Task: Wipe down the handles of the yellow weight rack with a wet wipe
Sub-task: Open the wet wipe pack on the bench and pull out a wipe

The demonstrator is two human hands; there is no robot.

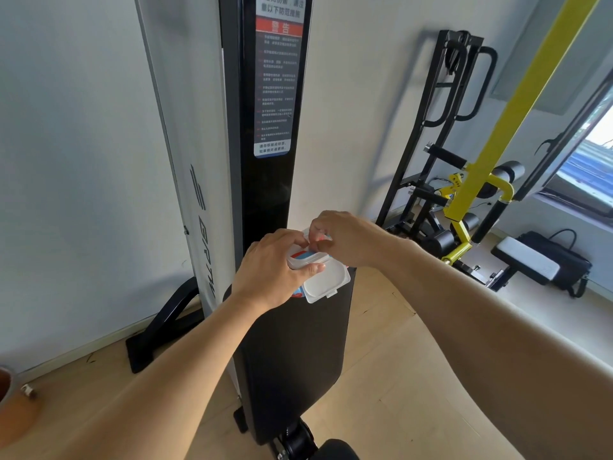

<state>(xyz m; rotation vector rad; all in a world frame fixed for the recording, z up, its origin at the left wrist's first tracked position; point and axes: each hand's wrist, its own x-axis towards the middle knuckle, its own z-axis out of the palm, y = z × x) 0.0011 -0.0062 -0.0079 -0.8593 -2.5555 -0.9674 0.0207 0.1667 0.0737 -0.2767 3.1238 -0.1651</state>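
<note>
1. Between both hands, over the black bench pad [292, 343]: wet wipe pack [306, 260], its white flip lid [326, 282] hanging open toward the camera.
2. Left hand [268, 270] grips the pack, fingers curled round its far side, thumb across the near edge.
3. Right hand [345, 237] sits above the opening, fingertips closed in a pinch at the slot; seems to be on a wipe, but the wipe itself is hidden by the fingers.
4. Yellow weight rack [477, 174] stands well to the right of the right hand, by the window; black foam handles [446, 157] stick out from it, untouched.
5. Handling, judged: the pack is light, soft and squashy, so hold it by the rigid lid frame. A wipe is thin, damp, limp and tears easily, and often drags the next sheet along.
6. Pinch a corner and pull slowly while the left hand steadies the pack.
7. Step: getting a wipe out; wiping not yet started.
</note>
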